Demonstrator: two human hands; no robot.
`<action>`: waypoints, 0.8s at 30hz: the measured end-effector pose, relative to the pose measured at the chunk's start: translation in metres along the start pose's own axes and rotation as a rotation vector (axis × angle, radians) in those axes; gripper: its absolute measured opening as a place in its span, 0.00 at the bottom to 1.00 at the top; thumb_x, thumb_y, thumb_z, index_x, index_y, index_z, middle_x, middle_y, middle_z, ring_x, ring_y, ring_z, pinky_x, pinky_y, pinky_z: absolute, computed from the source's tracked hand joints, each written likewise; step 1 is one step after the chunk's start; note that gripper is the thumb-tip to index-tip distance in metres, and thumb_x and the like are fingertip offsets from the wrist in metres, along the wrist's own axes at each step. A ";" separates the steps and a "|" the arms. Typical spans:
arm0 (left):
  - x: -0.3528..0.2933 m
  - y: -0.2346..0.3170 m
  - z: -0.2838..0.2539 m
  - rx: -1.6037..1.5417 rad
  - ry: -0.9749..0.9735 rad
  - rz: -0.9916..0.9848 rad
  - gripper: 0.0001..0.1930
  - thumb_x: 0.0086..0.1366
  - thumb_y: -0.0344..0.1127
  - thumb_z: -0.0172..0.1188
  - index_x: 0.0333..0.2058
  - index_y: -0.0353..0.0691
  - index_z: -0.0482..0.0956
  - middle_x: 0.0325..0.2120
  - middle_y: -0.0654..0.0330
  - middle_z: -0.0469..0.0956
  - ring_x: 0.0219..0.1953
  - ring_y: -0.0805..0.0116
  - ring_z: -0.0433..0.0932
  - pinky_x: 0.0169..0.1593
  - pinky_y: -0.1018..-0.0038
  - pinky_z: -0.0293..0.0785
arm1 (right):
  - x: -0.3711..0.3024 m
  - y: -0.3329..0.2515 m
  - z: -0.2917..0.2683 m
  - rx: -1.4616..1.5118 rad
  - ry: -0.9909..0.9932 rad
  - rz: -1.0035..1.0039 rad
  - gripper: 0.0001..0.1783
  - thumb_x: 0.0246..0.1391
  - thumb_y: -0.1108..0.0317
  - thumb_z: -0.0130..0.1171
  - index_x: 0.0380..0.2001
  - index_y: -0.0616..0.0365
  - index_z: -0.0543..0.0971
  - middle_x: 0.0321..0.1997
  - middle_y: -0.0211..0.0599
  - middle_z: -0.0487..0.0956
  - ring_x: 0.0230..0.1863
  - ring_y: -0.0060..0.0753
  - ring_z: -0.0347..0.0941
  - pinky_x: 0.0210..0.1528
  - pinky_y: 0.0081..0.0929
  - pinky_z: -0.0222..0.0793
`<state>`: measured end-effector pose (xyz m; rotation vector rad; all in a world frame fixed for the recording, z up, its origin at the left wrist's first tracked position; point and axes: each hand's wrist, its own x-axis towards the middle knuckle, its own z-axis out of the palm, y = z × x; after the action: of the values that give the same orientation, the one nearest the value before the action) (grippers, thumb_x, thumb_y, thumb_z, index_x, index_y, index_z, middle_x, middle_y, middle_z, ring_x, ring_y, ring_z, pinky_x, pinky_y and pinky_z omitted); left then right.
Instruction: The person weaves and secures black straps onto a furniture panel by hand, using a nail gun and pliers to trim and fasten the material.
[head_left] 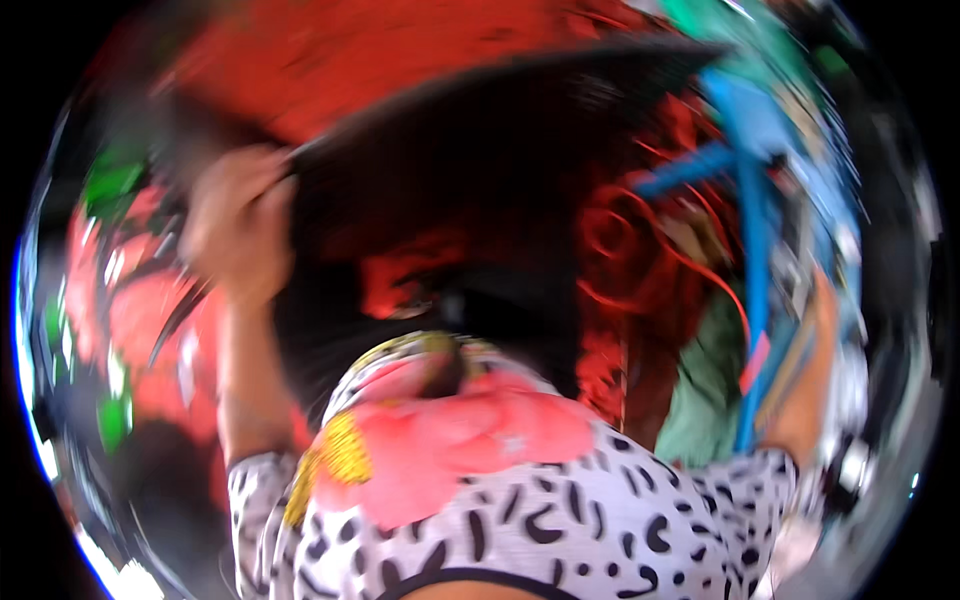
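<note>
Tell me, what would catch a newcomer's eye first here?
Probably the large dark sheet-like thing spread across the upper middle, with the left hand seeming to grip its left end. Below it, the wearer's black-marked white shirt stands out with its big pink patch. On the right, a bright blue frame rises, though much is motion-blurred.

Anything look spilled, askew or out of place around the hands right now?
Possibly the orange cord: it lies in loose, uneven loops between the dark sheet at the left hand and the blue frame, so it looks untidy. Heavy blur keeps me from ruling out spills or damage.
</note>
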<state>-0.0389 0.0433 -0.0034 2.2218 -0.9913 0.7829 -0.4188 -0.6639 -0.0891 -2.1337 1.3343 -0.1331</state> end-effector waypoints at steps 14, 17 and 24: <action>-0.013 -0.027 -0.003 -0.320 -0.025 -0.020 0.07 0.58 0.15 0.50 0.35 0.25 0.73 0.36 0.47 0.76 0.41 0.56 0.74 0.51 0.63 0.67 | -0.014 -0.056 -0.015 -0.535 0.189 0.065 0.55 0.37 0.35 0.61 0.59 0.69 0.60 0.60 0.58 0.63 0.61 0.49 0.61 0.61 0.33 0.56; -0.011 -0.024 -0.004 -0.311 -0.034 -0.030 0.07 0.58 0.16 0.49 0.35 0.25 0.73 0.37 0.48 0.76 0.42 0.56 0.73 0.51 0.63 0.67 | 0.001 -0.027 -0.021 -0.176 0.079 0.015 0.51 0.34 0.49 0.69 0.57 0.73 0.61 0.59 0.58 0.65 0.60 0.46 0.63 0.61 0.30 0.56; -0.012 -0.026 -0.014 -0.302 -0.030 -0.112 0.07 0.57 0.15 0.49 0.34 0.25 0.74 0.35 0.48 0.77 0.41 0.57 0.74 0.50 0.65 0.67 | -0.006 -0.055 -0.006 -0.643 0.002 0.007 0.44 0.38 0.50 0.61 0.58 0.63 0.64 0.58 0.53 0.67 0.60 0.48 0.62 0.61 0.32 0.56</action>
<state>-0.0288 0.0728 -0.0091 2.0123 -0.9232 0.5141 -0.3806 -0.6446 -0.0532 -2.6423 1.5276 0.3436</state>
